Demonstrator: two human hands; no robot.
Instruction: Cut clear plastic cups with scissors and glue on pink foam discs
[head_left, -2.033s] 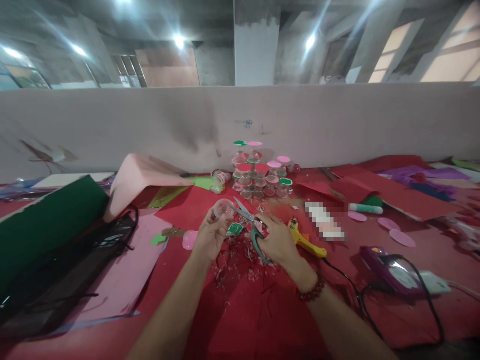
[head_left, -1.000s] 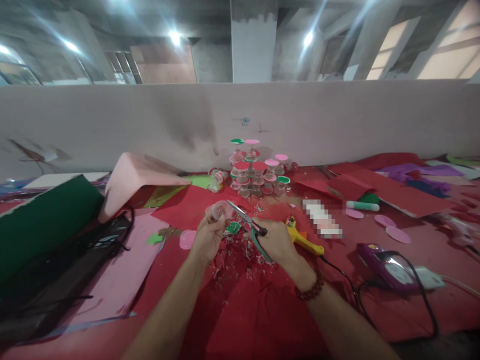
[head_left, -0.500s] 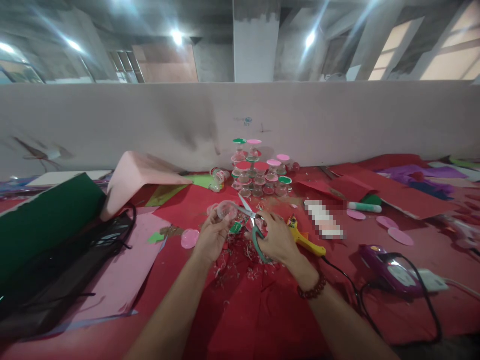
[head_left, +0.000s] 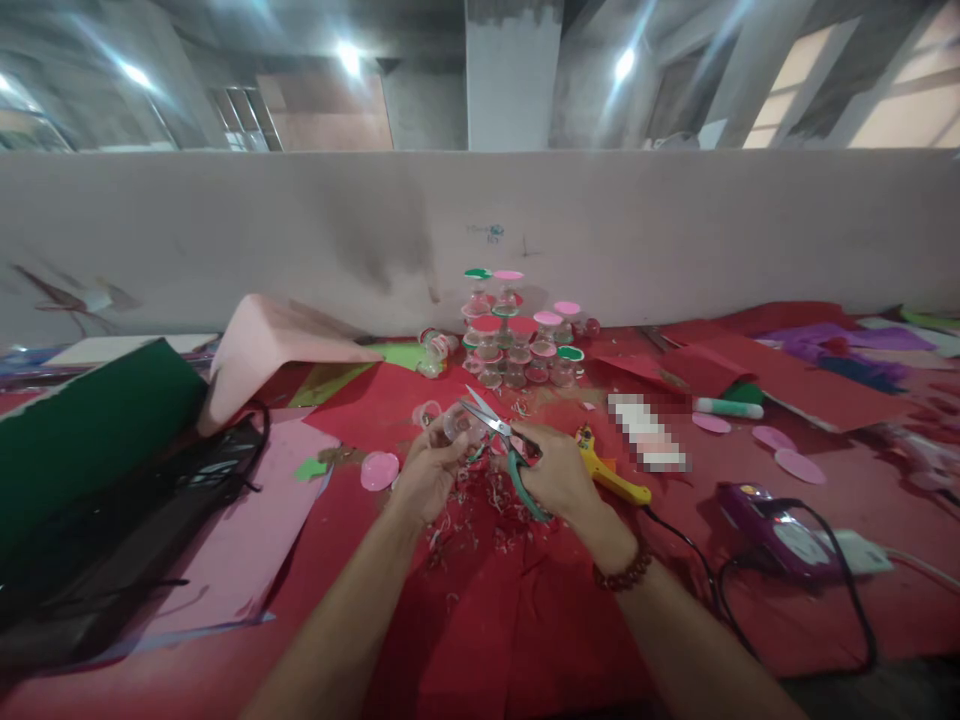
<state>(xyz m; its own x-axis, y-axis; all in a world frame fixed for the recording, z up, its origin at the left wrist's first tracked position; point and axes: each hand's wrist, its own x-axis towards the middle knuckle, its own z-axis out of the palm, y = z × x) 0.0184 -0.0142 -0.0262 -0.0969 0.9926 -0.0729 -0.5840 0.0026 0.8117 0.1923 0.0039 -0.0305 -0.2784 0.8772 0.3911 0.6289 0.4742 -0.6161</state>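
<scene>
My left hand [head_left: 430,470] is closed on a small clear plastic cup [head_left: 457,424] at the middle of the table. In my right hand [head_left: 556,475] is a pair of scissors [head_left: 517,470] with green handles. Its blades are parted and point up and left, at the cup's edge; whether they touch it I cannot tell. Thin paper and plastic scraps [head_left: 499,495] litter the red surface below my hands. A pink disc [head_left: 380,470] lies left of my left hand. Behind my hands stand stacked clear cups [head_left: 515,372] topped with red, pink and green discs.
A yellow glue gun [head_left: 615,480] lies right of my right hand, its black cord running to a purple power box [head_left: 780,535]. Green card [head_left: 97,440] and a black bag [head_left: 150,540] are on the left. Pink discs [head_left: 799,466] and a glue stick or marker [head_left: 727,408] lie on the right.
The cup in my left hand has been tilted and turned a little. The scissors' blades have shifted slightly left, over the cup's edge. The view has dipped slightly.
</scene>
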